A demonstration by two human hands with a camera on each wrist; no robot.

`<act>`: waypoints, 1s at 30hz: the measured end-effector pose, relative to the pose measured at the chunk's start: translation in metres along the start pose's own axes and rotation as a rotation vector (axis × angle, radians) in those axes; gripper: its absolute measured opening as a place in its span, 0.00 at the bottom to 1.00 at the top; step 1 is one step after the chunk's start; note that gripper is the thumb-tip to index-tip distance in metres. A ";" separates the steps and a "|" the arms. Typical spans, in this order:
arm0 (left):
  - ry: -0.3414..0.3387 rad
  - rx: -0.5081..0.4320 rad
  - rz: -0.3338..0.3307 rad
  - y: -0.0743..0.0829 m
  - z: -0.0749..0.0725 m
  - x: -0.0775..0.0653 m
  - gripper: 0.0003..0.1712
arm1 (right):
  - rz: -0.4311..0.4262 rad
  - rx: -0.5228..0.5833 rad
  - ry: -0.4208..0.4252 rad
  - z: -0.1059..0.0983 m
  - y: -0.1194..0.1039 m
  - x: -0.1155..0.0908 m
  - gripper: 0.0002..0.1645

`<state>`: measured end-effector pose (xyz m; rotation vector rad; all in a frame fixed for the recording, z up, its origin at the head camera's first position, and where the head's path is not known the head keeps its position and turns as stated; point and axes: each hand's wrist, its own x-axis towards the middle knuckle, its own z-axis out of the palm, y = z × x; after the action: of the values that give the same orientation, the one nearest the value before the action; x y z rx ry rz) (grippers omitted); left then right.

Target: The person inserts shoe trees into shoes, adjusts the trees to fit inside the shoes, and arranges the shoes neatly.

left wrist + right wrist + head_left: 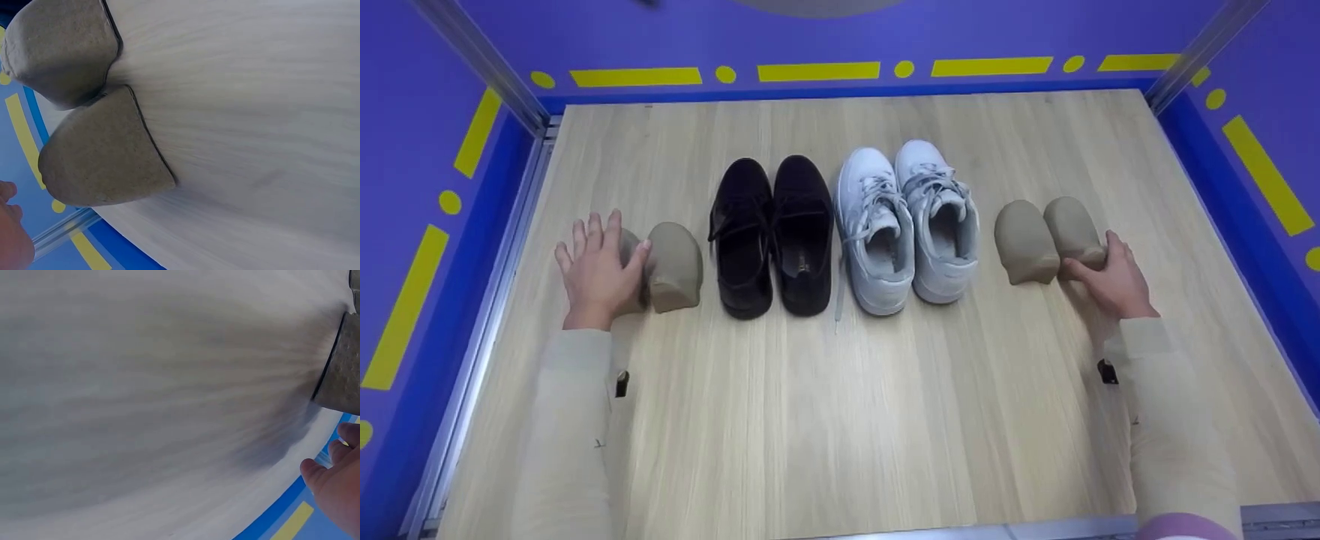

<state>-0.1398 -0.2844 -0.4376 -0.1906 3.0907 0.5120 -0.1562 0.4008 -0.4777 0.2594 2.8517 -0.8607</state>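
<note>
My left hand point(598, 274), fingers spread, is over and beside the outer one of two taupe, round-toed, shoe-like forms, covering much of it; its partner form point(675, 262) stands beside the thumb. Both left forms point(107, 152) show in the left wrist view, with part of the hand below. My right hand point(1114, 281) is at the near outer corner of the outer right form point(1072, 229), thumb towards its near end. Whether it touches is unclear; in the right wrist view fingers point(334, 461) appear beside the form. The inner right form point(1024, 236) stands left of it.
Black shoes point(802, 232) and white lace-up sneakers point(877, 225) stand between the taupe pairs, toes away from me. A loose lace point(838, 304) trails on the wooden tabletop point(840, 420). Blue-purple walls point(840, 37) with yellow marks enclose the back and sides.
</note>
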 end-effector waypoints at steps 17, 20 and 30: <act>0.002 -0.025 0.030 0.008 0.007 -0.001 0.41 | 0.003 0.000 0.010 -0.001 -0.005 -0.001 0.51; 0.003 -0.032 0.031 0.010 0.007 -0.002 0.41 | -0.001 0.000 0.039 -0.001 -0.006 -0.001 0.49; 0.022 -0.044 0.052 0.018 0.007 -0.001 0.40 | 0.014 0.089 0.117 0.000 -0.008 0.001 0.44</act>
<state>-0.1408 -0.2656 -0.4386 -0.1167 3.1149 0.5845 -0.1584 0.3944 -0.4735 0.3504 2.9176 -1.0036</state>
